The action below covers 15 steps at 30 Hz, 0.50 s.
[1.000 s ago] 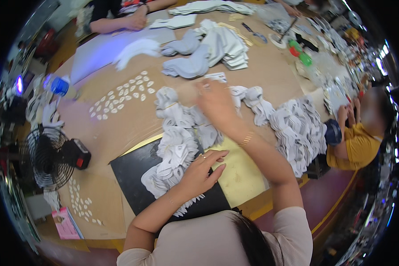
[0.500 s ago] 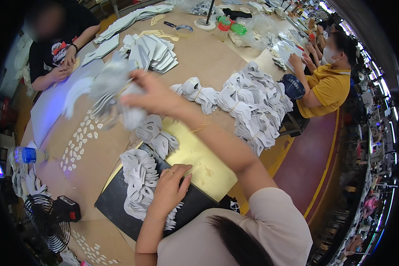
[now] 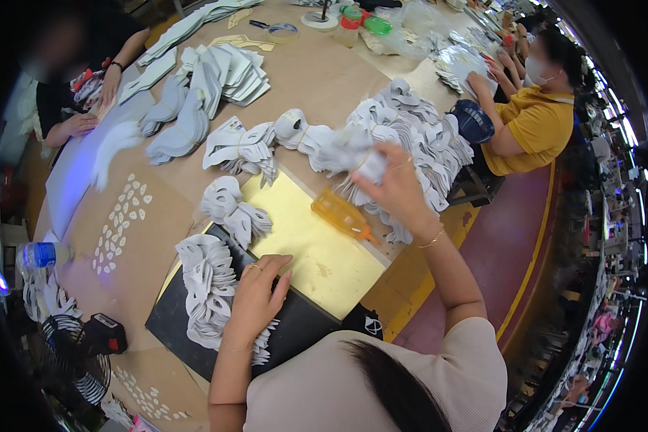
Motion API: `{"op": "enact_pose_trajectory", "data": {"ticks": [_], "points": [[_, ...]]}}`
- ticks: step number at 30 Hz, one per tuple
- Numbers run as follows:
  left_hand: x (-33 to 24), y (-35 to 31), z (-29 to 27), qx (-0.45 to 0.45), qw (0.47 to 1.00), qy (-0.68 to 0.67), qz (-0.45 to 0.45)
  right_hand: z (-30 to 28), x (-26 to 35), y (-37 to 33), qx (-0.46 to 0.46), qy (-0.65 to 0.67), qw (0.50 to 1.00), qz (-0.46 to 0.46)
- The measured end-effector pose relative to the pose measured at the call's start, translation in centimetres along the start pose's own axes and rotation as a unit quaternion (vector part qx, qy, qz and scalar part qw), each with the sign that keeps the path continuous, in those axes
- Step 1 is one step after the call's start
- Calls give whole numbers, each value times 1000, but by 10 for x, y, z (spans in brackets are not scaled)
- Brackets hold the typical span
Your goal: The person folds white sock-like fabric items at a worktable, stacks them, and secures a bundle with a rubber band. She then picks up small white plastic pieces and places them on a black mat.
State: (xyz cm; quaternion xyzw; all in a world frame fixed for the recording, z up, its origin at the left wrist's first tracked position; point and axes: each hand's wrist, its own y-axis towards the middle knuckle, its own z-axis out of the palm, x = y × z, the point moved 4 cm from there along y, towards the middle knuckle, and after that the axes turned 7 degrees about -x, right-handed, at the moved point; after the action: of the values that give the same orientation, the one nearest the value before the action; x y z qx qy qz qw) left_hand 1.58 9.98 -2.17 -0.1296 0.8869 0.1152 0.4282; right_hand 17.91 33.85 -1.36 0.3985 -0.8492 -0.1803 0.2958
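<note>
Head view: table (image 3: 317, 79) holds bundles (image 3: 239, 147); floor (image 3: 493, 248) is maroon.

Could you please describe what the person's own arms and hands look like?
The left hand is ungloved, with a gold-coloured ring and what looks like a thin bracelet at the wrist. The right hand, also ungloved, has a gold-coloured bracelet at its wrist. The short right sleeve is pale beige.
</note>
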Motion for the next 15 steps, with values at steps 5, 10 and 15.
{"op": "enact_pose_trajectory", "data": {"ticks": [5,10,15], "points": [[12,-2,1,-2,1000,12,-9,21,20,-10,110,-96,987,-67],[11,-4,1,13,1000,10,-25,39,6,-15,121,-140,979,-90],[15,-8,2,11,1000,3,-9,47,11,-18,106,-209,966,-107]]}}
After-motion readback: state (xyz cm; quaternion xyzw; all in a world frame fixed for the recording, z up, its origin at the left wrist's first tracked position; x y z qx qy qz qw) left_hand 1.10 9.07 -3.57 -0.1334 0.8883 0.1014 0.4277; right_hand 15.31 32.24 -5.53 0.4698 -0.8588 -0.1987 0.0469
